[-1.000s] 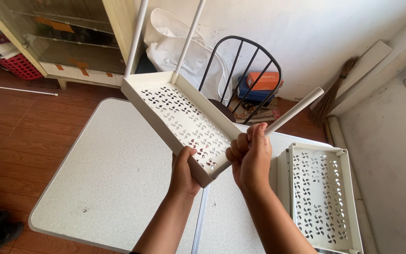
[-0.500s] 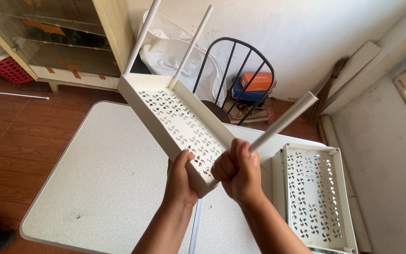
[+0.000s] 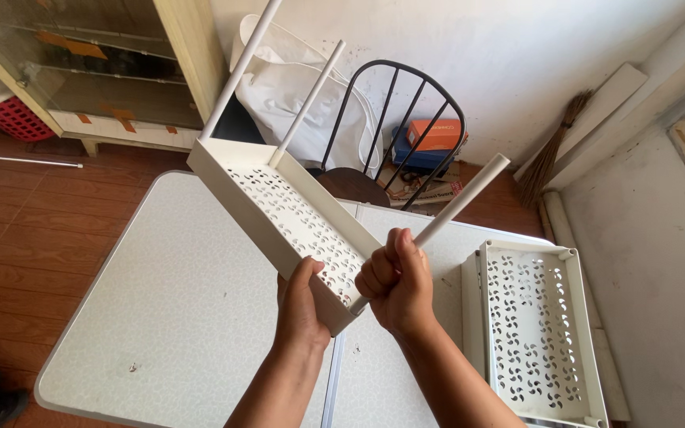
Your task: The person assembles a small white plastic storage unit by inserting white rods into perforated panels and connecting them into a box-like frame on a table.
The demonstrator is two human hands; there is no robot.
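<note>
Left hand (image 3: 299, 305): my fingers wrap the near end of the white perforated tray (image 3: 287, 226), which I hold tilted above the counter (image 3: 160, 333).
Right hand (image 3: 398, 285): my fingers are curled tight round a white tube (image 3: 461, 202) at the tray's near corner.
Far end: two more tubes (image 3: 311, 99) stick up.
Beside: a second tray (image 3: 537, 333) lies on the counter, right.
Behind: a black chair (image 3: 430, 103).

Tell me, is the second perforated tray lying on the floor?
No, the second perforated tray lies flat on the white table, to the right of the right hand.
</note>
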